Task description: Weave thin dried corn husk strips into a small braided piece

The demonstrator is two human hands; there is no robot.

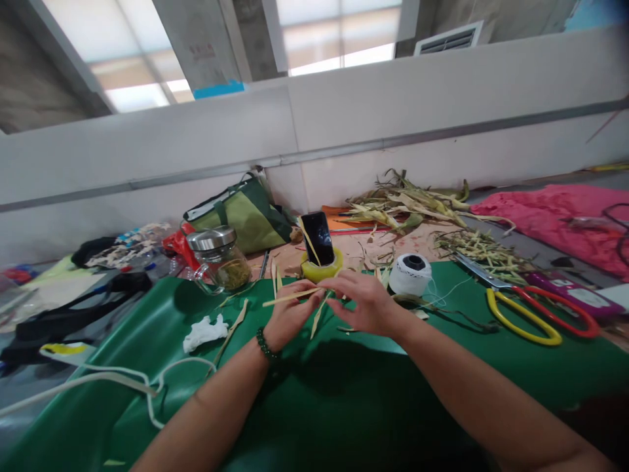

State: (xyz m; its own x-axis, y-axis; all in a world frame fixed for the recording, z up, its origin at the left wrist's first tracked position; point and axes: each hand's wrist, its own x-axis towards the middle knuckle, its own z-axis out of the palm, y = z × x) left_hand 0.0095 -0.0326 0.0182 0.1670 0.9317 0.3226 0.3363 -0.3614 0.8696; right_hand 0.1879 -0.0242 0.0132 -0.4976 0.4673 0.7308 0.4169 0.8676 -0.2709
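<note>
Flat, pale straw-coloured strip of dried plant material (275, 302) is sitting at the hands, above the near-middle of the mat. Long axis is running left-right, tilting slightly: free left end is pointing left and a touch near, right end is disappearing among the fingertips. A second, leafy pale-green strip (317, 320) is hanging between the hands, long axis running near-far, tip pointing near and slightly left.

Left hand (295, 308) is pinching the first strip, thumb against curled fingers. Right hand (366, 301) is half curling, thumb apart from the index finger, fingertips meeting the left hand's; can't tell whether it's gripping anything. Dark green bead bracelet (266, 345) is circling the left wrist.

Just beyond: black phone (320, 237) is leaning back, standing in a yellow ring-shaped roll (314, 273). White thread spool with black core (409, 278) is standing right of it. Glass jar with metal lid (232, 272) is standing left, crumpled white tissue (205, 333) lying nearer.

Far right, scissors with one yellow and one red handle (523, 321) are lying on the green mat (368, 406), blades pointing far-left. Dried husk pile (407, 204) is resting by the wall.
</note>
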